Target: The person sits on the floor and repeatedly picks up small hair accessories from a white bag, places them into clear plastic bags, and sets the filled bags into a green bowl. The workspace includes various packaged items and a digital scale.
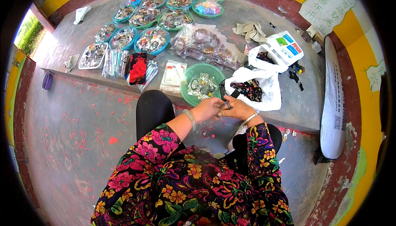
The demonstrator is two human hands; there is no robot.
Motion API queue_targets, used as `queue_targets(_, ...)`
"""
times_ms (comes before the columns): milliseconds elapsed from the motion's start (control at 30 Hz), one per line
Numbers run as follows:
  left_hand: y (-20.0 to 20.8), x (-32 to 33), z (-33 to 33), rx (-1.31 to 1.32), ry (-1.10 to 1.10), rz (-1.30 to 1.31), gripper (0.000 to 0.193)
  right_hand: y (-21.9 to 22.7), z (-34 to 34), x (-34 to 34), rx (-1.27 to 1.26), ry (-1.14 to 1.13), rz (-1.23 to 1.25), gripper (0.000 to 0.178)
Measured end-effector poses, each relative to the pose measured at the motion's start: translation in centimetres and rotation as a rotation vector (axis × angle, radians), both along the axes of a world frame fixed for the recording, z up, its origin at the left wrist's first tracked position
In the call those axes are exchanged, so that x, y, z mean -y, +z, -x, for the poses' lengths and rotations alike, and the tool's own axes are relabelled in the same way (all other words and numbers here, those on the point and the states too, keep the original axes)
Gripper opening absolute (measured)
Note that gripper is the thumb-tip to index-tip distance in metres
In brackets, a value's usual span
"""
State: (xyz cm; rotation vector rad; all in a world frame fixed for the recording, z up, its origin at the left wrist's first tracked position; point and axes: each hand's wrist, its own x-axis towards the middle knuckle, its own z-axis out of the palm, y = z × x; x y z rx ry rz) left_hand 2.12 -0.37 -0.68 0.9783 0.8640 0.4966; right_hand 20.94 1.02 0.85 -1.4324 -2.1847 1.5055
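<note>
My left hand [207,109] and my right hand [240,110] meet in front of me, fingertips closed together. Between them is a small dark loop [225,105], too small to name surely. A black piece [234,93] shows just beyond my right fingers; whether it joins the loop I cannot tell. Close beyond my left hand stands a green plastic basin [184,86] with small clear packets [202,85] in it. Right of the basin, a white plastic bag [272,96] lies open, with dark flower-patterned pieces [251,90] inside.
On the raised concrete platform [231,16] stand several basins of small goods, such as a blue one [168,40]. Clear packets [206,44] lie heaped mid-platform. A second white bag [264,64], a beige cloth [250,30] and a long white sack [335,98] are at right.
</note>
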Motion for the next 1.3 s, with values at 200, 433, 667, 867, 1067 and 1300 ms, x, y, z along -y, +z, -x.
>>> queue_targets(200, -0.2, -0.2, -0.1, -0.008, -0.067, -0.002, 0.028, 0.3, 0.2, 0.0, 0.032, 0.057, -0.004, 0.034)
queue_targets(433, -0.7, -0.1, -0.1, 0.000, -0.096, -0.004, 0.028, -0.5, 0.2, 0.1, 0.046, 0.033, -0.051, 0.035)
queue_targets(667, -0.3, -0.8, 0.5, 0.085, 0.064, 0.080, 0.029, 2.3, -0.6, 0.0, -0.164, -0.348, -0.218, 0.023)
queue_targets(867, -0.8, -0.7, 0.2, 0.262, 0.102, 0.131, 0.025, 0.4, -0.2, -0.3, -0.160, -0.460, -0.374, 0.018)
queue_targets(1067, -0.7, -0.5, 0.2, 0.328, 0.124, 0.217, 0.026, -0.2, 0.6, -0.2, -0.085, -0.519, -0.490, 0.016)
queue_targets(1300, -1.0, -0.6, 0.0, 0.324, 0.174, 0.240, 0.027, -0.1, 1.0, -0.1, -0.144, -0.540, -0.446, 0.017)
